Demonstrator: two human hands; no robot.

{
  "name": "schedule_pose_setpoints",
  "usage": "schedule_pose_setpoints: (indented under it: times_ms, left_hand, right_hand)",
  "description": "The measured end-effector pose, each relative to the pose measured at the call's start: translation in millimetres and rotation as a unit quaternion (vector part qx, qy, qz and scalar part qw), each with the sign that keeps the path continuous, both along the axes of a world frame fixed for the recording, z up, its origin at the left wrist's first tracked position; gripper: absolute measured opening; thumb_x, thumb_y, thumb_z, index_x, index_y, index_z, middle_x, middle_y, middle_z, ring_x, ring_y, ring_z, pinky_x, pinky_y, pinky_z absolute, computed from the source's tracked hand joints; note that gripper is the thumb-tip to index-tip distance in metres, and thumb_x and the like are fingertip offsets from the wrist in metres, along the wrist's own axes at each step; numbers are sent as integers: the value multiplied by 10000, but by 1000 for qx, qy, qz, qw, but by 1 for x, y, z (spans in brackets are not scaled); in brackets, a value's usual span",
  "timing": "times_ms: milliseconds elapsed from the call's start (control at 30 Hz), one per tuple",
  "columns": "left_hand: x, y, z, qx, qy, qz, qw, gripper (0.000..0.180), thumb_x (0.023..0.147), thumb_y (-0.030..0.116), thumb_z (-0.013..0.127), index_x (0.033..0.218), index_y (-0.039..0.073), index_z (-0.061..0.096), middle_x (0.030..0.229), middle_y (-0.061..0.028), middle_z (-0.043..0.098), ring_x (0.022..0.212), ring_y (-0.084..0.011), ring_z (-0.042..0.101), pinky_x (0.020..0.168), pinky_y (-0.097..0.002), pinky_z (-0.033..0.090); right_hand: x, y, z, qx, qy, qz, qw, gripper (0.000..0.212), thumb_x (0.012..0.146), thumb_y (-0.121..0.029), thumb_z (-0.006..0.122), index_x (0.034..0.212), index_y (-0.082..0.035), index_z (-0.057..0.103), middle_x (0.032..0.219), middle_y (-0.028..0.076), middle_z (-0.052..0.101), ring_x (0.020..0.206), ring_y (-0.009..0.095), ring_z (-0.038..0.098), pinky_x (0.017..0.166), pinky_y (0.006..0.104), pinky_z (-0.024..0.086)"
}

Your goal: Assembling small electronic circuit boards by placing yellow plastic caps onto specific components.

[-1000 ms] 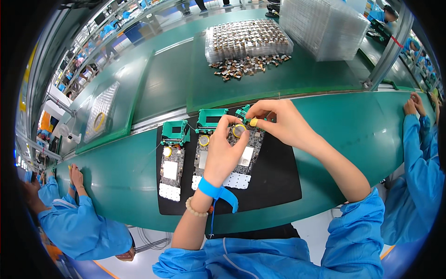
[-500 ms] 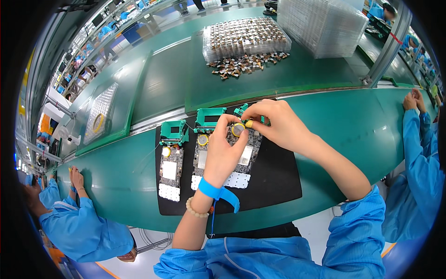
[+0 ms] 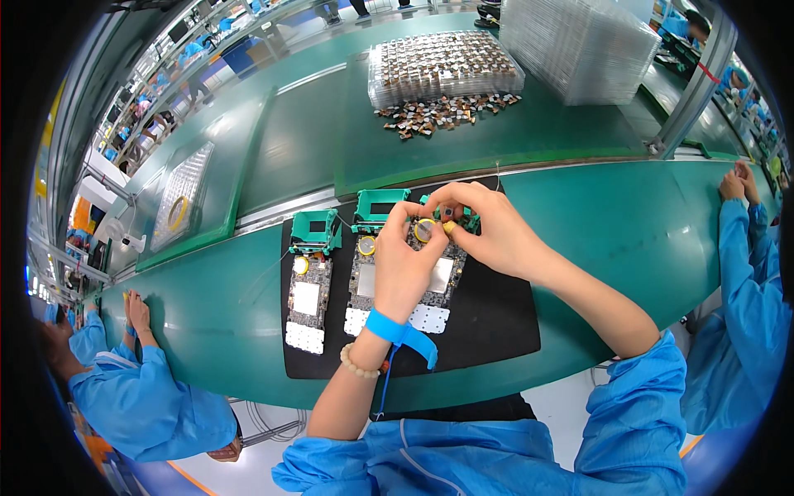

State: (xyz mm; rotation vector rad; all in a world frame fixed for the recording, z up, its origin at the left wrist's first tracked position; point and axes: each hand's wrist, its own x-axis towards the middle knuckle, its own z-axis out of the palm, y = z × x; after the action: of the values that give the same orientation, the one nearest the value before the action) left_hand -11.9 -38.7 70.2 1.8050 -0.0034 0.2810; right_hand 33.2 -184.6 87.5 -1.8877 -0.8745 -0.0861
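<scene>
Both hands (image 3: 447,244) pinch a circuit board (image 3: 438,277) beside green fixtures (image 3: 314,231).

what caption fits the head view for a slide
Both hands, left hand and right hand, meet over the rightmost circuit board on a black mat on a green conveyor belt.

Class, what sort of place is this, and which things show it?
Probably an electronics assembly line: circuit boards on a black mat, a long green conveyor belt, and co-workers in blue coats alongside.
</scene>
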Motion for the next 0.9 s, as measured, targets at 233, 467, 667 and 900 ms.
schedule_pose_setpoints:
  times_ms: [233,467,667,900]
  left_hand:
    - [2,14,-1,93,-5,-26,995,216,844,107,617,1015,6,532,765,-28,596,698,-40,524,585,-195,405]
    - [-93,67,58,219,138,-94,962,281,859,154,621,1097,18,562,897,-138,628,761,-100,583,634,-263,465]
    - [-80,211,-31,333,71,145,929,286,897,220,540,1048,-21,569,928,-180,589,812,-287,592,740,-369,464]
    - [-54,150,-39,201,122,12,972,355,887,202,540,1123,-63,536,859,-122,567,727,-180,577,661,-322,491]
  right_hand:
    - [-3,-9,18,-36,45,47,997,477,752,22,612,1208,-76,513,1039,66,572,932,181,522,838,308,429]
    - [-49,-104,43,3,1,-112,994,398,773,-45,616,1166,-48,561,1087,79,606,986,178,566,815,298,433]
    - [-102,-152,27,19,54,-214,975,344,760,-2,590,1103,-30,590,1075,80,614,1015,180,570,824,299,422]
    - [-135,-176,26,60,65,-274,958,333,738,36,560,1066,-16,591,1065,89,610,1017,186,559,823,296,409]
